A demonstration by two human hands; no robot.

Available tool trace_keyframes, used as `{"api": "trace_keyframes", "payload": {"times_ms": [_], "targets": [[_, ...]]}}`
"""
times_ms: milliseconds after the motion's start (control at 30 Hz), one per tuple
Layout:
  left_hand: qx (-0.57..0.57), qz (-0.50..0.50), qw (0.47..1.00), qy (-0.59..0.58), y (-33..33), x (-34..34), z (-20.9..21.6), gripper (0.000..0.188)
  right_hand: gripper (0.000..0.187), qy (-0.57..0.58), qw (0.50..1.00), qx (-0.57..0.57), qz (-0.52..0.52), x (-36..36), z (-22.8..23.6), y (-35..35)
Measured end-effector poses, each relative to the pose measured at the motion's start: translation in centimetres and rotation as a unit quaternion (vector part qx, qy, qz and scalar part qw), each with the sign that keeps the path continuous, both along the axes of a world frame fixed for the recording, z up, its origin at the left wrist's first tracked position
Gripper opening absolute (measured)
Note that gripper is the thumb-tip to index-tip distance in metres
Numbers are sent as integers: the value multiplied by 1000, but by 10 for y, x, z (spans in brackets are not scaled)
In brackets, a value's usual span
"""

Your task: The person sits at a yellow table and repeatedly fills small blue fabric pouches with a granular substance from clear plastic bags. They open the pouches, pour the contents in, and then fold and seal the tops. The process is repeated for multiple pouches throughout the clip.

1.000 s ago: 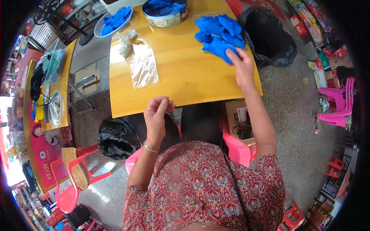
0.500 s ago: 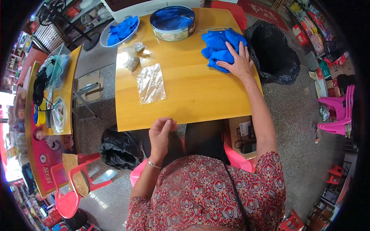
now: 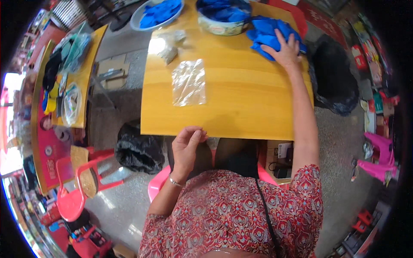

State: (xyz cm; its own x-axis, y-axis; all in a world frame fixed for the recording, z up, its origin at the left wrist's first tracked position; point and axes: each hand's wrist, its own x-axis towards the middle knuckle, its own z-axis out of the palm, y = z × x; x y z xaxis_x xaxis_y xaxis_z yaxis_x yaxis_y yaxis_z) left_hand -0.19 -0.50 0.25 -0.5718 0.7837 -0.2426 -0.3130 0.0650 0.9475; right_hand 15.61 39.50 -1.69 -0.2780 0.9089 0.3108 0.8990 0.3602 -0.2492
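Observation:
My right hand lies with spread fingers on a heap of soft, crumpled blue pieces at the table's far right; they look like thin gloves. My left hand hovers at the near table edge, thumb pressed to its curled fingers; what they hold, if anything, is hidden. Beyond it, a clear plastic bag lies flat on the yellow table. A small clear bag with greyish contents sits past that. More blue pieces fill a round tin and a pale bowl at the back.
Right of the table stands a bin lined with a black bag. Another black bag stands at the near left, beside a red plastic chair. A side table with plastic items is at the far left.
The view has shifted, so the table sits higher and further right. My right hand is still on the blue heap, its fingers slightly more bunched. My left hand keeps its pinch.

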Motion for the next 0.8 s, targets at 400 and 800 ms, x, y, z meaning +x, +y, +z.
{"api": "trace_keyframes", "payload": {"times_ms": [400,800], "targets": [[86,17,996,18,1,-4,3,12,37,172,871,97,449,-149,38,-116],[102,69,992,16,-17,-28,8,12,15,89,855,137,492,-258,33,-104]]}}
